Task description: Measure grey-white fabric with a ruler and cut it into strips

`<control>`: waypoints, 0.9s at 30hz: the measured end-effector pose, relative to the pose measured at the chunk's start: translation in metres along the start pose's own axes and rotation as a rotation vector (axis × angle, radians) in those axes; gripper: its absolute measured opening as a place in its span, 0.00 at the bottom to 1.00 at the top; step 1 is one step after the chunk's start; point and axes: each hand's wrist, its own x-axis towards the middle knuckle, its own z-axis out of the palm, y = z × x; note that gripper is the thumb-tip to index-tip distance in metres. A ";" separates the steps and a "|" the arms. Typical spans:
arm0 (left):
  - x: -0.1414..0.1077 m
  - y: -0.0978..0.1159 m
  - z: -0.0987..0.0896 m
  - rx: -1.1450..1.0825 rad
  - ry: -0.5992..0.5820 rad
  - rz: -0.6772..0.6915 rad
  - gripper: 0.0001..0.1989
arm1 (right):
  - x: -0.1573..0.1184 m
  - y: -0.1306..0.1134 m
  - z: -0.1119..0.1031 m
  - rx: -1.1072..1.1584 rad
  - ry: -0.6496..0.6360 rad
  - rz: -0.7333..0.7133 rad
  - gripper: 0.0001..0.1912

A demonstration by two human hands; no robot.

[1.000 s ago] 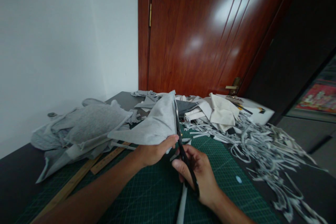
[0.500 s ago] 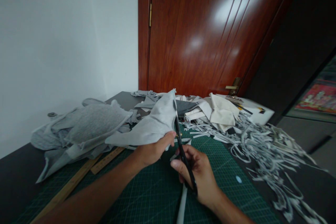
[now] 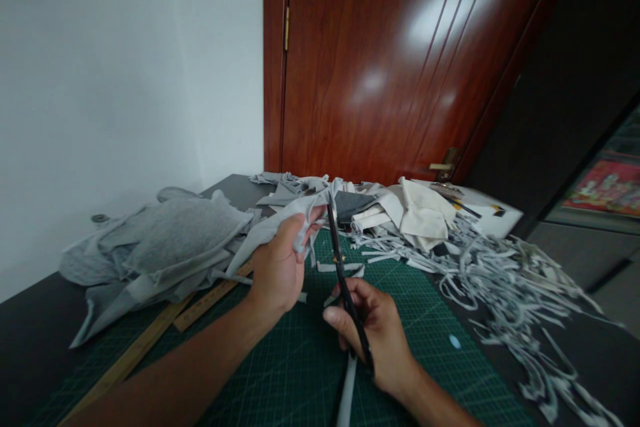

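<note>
Since the earlier frame, the left grip (image 3: 280, 270) has moved forward and up, and the pale grey cloth (image 3: 264, 230) has sunk from its raised position. We see the left grip pinching this cloth between thumb and fingers, the fabric spreading ahead and leftward of it. We note the right grip (image 3: 373, 327) wrapped around the handles of the black scissors (image 3: 336, 247), whose blades reach forward to the cloth. Beneath both grips we find a green cutting mat (image 3: 425, 333); right of the right grip, a heap of fabric strips (image 3: 480, 273).
</note>
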 end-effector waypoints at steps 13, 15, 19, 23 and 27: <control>0.016 0.004 -0.010 -0.138 0.020 -0.124 0.24 | 0.000 0.003 -0.001 -0.022 -0.016 0.010 0.20; 0.015 0.004 -0.009 -0.198 -0.005 -0.098 0.30 | 0.000 0.004 -0.001 -0.025 -0.012 0.012 0.20; 0.015 0.009 -0.005 -0.300 -0.049 -0.016 0.39 | 0.001 0.006 -0.002 -0.032 -0.007 0.003 0.20; 0.017 0.018 -0.003 -0.338 -0.071 -0.036 0.33 | 0.001 0.006 -0.002 -0.017 -0.002 0.004 0.20; 0.022 0.025 -0.005 -0.368 -0.035 -0.051 0.14 | 0.001 0.005 -0.001 -0.015 -0.019 0.012 0.20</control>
